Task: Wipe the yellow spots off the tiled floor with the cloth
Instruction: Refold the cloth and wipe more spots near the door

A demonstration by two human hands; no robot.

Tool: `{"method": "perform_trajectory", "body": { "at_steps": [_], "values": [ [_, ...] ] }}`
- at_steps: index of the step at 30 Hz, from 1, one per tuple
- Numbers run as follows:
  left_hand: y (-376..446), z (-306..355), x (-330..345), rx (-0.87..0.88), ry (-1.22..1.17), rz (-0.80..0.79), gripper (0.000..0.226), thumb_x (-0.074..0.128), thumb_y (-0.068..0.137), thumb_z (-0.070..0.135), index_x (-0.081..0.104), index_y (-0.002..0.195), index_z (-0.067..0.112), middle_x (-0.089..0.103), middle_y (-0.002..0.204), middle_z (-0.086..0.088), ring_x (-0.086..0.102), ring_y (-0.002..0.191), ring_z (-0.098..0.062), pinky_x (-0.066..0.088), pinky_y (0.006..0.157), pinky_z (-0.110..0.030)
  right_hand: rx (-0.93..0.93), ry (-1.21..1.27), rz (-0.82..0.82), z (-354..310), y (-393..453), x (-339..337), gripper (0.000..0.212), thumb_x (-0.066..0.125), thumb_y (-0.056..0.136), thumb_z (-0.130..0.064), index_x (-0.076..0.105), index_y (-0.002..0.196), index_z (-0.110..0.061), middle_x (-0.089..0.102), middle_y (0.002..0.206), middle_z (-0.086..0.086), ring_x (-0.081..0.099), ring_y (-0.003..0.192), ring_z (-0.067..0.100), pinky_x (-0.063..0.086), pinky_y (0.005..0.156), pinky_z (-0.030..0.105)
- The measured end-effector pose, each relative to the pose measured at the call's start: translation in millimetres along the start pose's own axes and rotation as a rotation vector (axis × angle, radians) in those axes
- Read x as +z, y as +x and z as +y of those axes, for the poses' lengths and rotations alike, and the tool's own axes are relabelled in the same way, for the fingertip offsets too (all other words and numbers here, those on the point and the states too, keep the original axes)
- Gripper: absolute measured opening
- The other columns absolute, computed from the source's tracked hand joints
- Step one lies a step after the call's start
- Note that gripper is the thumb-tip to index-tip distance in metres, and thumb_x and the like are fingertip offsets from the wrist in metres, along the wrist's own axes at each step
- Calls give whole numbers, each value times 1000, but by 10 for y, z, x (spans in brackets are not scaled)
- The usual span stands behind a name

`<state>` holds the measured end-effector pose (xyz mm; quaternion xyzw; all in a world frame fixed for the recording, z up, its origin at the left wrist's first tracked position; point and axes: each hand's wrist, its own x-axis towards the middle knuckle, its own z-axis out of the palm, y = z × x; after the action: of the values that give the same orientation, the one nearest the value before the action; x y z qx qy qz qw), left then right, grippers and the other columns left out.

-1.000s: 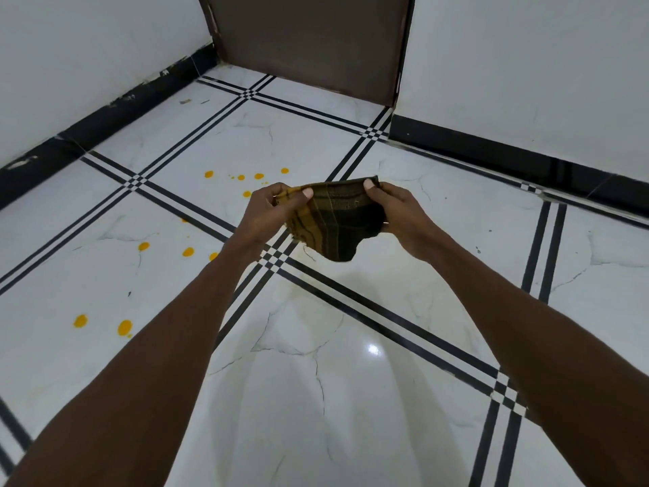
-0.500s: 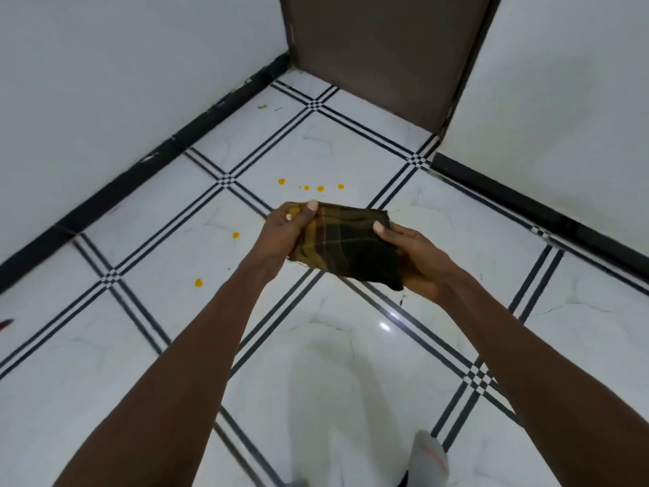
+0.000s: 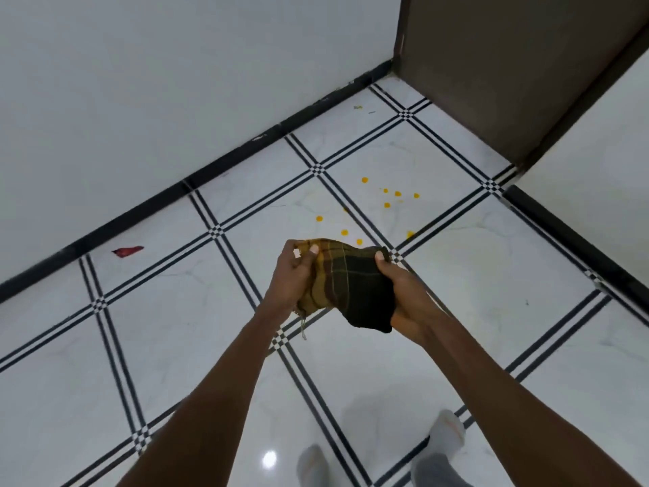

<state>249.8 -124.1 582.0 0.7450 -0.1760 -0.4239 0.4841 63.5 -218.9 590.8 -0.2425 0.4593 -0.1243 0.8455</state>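
Above a white tiled floor [image 3: 196, 332] crossed by double black lines, a person standing in grey socks [image 3: 446, 434] holds a folded plaid cloth [image 3: 346, 282] between both hands, well clear of the tiles. On the cloth's yellow-striped end, the left hand [image 3: 293, 275] has its grip clamped, fingers and thumb curled round the bunched fabric; the right hand [image 3: 404, 293] clamps the darker end, thumb over the top corner and palm cupped beneath. A loose thread hangs from the cloth's lower edge. Beyond the hands, a scatter of yellow spots [image 3: 365, 179] dots the tiles, some just past the cloth, others nearer the brown door [image 3: 498, 72] in the corner. A small red scrap [image 3: 128, 251] lies on the floor near the black skirting [image 3: 217, 175] along the left-hand white wall [image 3: 140, 82].
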Motion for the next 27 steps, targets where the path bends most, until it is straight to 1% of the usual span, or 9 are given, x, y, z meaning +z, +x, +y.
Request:
{"method": "perform_trajectory", "body": {
  "at_steps": [2, 5, 7, 9, 13, 17, 21, 24, 27],
  "values": [
    [-26, -6, -304, -141, -144, -19, 42, 64, 100, 43, 65, 128, 12, 77, 116, -12, 76, 106, -25, 62, 94, -43, 56, 27, -24, 121, -36, 258, 48, 62, 102, -43, 69, 133, -8, 74, 130, 16, 71, 122, 31, 54, 107, 45],
    [-25, 3, -810, -229, -279, -118, 46, 63, 100, 46, 71, 126, 9, 78, 114, -11, 75, 106, -25, 60, 95, -41, 66, 74, -27, 298, -12, 607, 48, 62, 102, -40, 68, 134, -5, 72, 132, 18, 71, 122, 32, 57, 100, 43],
    [19, -17, -1069, -216, -252, -146, 42, 62, 101, 40, 68, 130, 11, 77, 118, -11, 73, 112, -27, 58, 97, -40, 46, 94, -18, 370, 31, 774, 46, 58, 105, -39, 66, 137, -7, 72, 132, 17, 72, 119, 31, 59, 93, 43],
    [103, -80, -1259, -195, -234, -131, 35, 63, 103, 32, 65, 132, 14, 75, 123, -14, 72, 116, -29, 59, 98, -41, 20, 108, -26, 422, 93, 919, 45, 55, 106, -39, 64, 139, -10, 73, 131, 16, 73, 118, 32, 61, 91, 44],
    [395, -210, -1476, -220, -205, -116, 34, 66, 101, 27, 62, 132, 14, 74, 124, -13, 73, 110, -28, 60, 91, -37, -30, 123, -33, 534, 307, 1144, 43, 48, 109, -40, 61, 142, -16, 72, 134, 14, 73, 117, 31, 62, 90, 46],
    [935, -405, -1613, -271, -147, -159, 28, 64, 102, 21, 62, 128, 11, 75, 122, -14, 73, 113, -29, 57, 100, -40, -75, 111, 1, 649, 765, 1250, 44, 42, 110, -42, 57, 146, -21, 69, 139, 13, 71, 123, 29, 56, 101, 49],
    [1580, -769, -1724, -305, -55, -229, 22, 62, 103, 16, 64, 123, 8, 73, 123, -19, 73, 107, -29, 55, 99, -40, -107, 81, 42, 830, 1400, 1299, 44, 39, 111, -42, 49, 150, -22, 66, 142, 18, 63, 132, 36, 42, 117, 56],
    [2118, -1077, -1790, -318, 4, -266, 15, 62, 103, 15, 66, 116, 8, 75, 115, -18, 73, 101, -30, 56, 96, -41, -125, 2, 142, 986, 1978, 1316, 41, 43, 110, -45, 55, 144, -26, 70, 138, 10, 65, 132, 28, 42, 119, 51],
    [2553, -1446, -1904, -335, 85, -285, 9, 62, 103, 15, 67, 108, 9, 76, 101, -13, 76, 85, -21, 59, 82, -30, -164, -87, 208, 1295, 2549, 1297, 34, 43, 108, -49, 63, 134, -38, 71, 137, -2, 65, 130, 18, 49, 112, 41]
  ]
}}
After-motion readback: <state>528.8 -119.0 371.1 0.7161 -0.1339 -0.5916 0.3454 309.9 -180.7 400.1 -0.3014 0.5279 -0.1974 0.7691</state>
